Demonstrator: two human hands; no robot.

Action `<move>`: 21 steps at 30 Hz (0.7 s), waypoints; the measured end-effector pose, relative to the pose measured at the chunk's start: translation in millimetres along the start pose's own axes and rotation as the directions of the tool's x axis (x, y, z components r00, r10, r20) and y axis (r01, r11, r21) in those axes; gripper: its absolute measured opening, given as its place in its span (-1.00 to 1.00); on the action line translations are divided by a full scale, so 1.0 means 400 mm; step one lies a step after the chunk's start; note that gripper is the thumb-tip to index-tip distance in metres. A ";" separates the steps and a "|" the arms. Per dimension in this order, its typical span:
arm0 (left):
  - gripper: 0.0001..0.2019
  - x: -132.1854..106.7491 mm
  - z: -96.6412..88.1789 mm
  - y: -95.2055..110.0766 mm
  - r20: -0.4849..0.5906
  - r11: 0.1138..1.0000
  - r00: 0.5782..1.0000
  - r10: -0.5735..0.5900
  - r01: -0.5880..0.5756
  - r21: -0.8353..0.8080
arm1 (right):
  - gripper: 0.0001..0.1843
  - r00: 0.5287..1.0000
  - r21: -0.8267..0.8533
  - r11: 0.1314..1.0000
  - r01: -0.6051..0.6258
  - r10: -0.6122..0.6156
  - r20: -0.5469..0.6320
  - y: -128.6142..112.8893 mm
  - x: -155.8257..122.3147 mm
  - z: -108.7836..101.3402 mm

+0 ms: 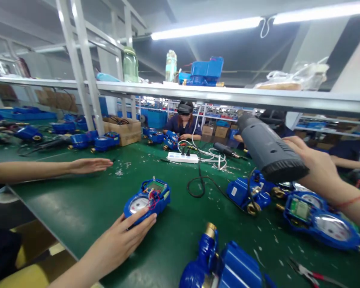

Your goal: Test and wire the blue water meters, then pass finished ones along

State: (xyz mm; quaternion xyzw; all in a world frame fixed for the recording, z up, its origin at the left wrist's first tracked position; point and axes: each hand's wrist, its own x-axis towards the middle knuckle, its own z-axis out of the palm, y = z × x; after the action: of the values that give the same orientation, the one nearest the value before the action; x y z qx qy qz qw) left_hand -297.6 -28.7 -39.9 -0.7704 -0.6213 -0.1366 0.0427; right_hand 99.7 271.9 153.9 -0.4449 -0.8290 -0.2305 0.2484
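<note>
My left hand (123,242) rests on the near side of a blue water meter (165,204), its fingers curled over the edge by the round dial. The meter lies face up, its upper housing uncovered, showing a green circuit board and red, yellow and dark wires. In my right hand (316,162) is a grey heat gun (264,142), raised above the bench on the right. My fingers wrap its handle, which is mostly hidden. Below the heat gun sits another blue meter (246,192) with brass fittings, apart from it.
More meters (321,222) lie at right and a large one (225,268) in front. Cutting pliers (306,272) lie front right. Behind are a white power strip (183,157), cables and another tool (225,150). A co-worker's hand (91,165) reaches in from the left. A shelf (228,94) crosses above.
</note>
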 end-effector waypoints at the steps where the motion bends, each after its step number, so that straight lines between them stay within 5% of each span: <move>1: -0.11 0.002 -0.006 0.002 0.009 1.000 1.000 0.005 -0.005 0.013 | -0.65 0.999 0.026 0.999 0.033 -0.033 0.006 -0.025 0.024 0.013; 5: -0.10 0.001 -0.030 0.009 -0.004 0.992 0.997 0.077 -0.076 0.103 | -0.67 0.964 0.182 0.954 0.240 -0.256 0.071 -0.188 0.076 0.126; 11: -0.19 0.000 -0.033 0.014 -0.206 0.949 0.960 0.189 -0.124 0.291 | -0.72 0.785 0.355 0.796 0.491 -0.581 0.216 -0.456 0.064 0.338; 16: -0.57 0.007 -0.024 0.006 -0.264 0.870 0.930 0.256 -0.102 0.483 | -0.71 0.681 0.387 0.730 0.564 -0.676 0.282 -0.556 0.060 0.428; 21: -0.66 0.002 -0.010 -0.002 -0.258 0.856 0.928 0.269 -0.107 0.507 | -0.67 0.659 0.380 0.718 0.583 -0.692 0.295 -0.628 0.105 0.462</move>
State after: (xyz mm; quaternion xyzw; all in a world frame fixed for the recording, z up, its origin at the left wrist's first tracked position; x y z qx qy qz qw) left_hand -298.9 -28.8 -35.8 -0.7601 -0.5410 -0.0951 0.3472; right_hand -172.9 284.5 -3.2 -0.1258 -0.9872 -0.0955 0.0220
